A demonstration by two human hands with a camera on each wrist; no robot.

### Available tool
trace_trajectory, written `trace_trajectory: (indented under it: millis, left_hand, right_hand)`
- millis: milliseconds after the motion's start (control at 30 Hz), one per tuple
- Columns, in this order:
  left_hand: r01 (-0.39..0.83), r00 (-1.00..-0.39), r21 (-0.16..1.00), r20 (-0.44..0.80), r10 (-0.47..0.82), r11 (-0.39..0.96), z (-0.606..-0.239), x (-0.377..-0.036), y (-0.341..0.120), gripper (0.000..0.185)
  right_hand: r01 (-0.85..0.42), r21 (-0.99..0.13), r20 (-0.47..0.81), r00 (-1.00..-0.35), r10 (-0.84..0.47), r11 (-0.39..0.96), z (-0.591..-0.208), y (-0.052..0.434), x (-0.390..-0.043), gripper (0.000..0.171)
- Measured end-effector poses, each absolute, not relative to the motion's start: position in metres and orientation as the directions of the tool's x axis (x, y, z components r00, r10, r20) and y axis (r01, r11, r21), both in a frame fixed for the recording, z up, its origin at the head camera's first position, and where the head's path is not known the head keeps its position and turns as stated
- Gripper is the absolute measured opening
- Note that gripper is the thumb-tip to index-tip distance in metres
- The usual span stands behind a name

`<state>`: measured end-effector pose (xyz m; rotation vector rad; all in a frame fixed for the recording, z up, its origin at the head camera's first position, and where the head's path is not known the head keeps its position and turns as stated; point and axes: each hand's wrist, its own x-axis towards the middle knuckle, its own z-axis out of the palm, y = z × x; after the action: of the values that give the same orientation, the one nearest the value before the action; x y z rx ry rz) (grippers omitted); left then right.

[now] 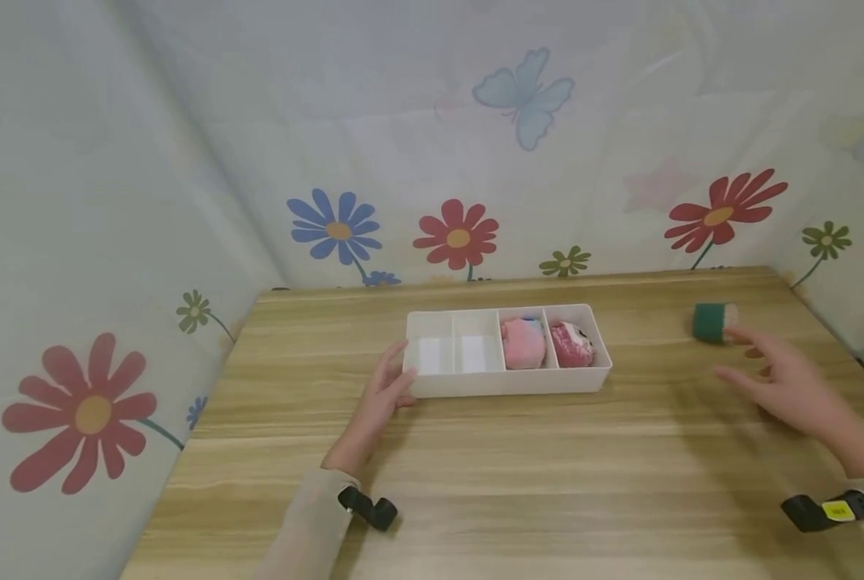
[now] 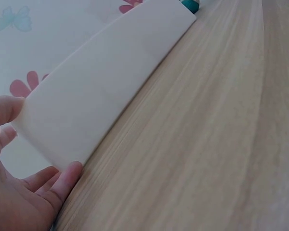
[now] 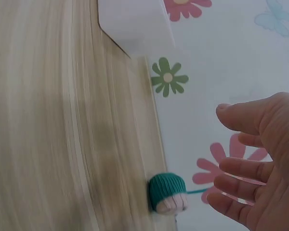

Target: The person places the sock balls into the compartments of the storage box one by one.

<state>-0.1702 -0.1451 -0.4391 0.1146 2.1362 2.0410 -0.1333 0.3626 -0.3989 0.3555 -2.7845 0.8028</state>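
- The left hand (image 1: pixel 386 392) rests at the left end of a white divided tray (image 1: pixel 508 382), thumb at the end wall and fingers curled round the near corner; the left wrist view shows the thumb (image 2: pixel 7 108) and fingertips (image 2: pixel 67 175) pressed against the tray's (image 2: pixel 101 91) pale outer wall
- The tray lies lengthwise across the middle of the wooden worktop (image 1: pixel 519 475); its two left compartments hold nothing visible but the white floor, and the two right ones each hold a soft bundle: a pale pink one (image 1: pixel 522 343) and, beside it at the right end, a deeper pink one (image 1: pixel 571 345)
- The right hand (image 1: pixel 787 383) hovers spread above the right side of the worktop, fingers straight and apart, holding nothing
- A small green knitted roll (image 1: pixel 712 322) with a pale end lies on the worktop just beyond the fingertips, near the back right corner and well apart from the tray; in the right wrist view the roll (image 3: pixel 167 193) sits near the worktop's edge, apart from the open fingers (image 3: pixel 241 169)
- A flower-printed cloth backdrop (image 1: pixel 432 161) stands round the worktop
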Motion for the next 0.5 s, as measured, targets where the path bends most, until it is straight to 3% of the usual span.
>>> trace_trajectory:
  millis: [500]
  left_hand:
    - [-0.056, -0.979, 0.998, -0.059, 0.194, 0.021, -0.443, -0.173, -0.145, 0.054]
  right_hand:
    - [-0.207, -0.492, 0.243, -0.965, -0.095, 0.845, -0.400, 0.393, -0.120, 0.058]
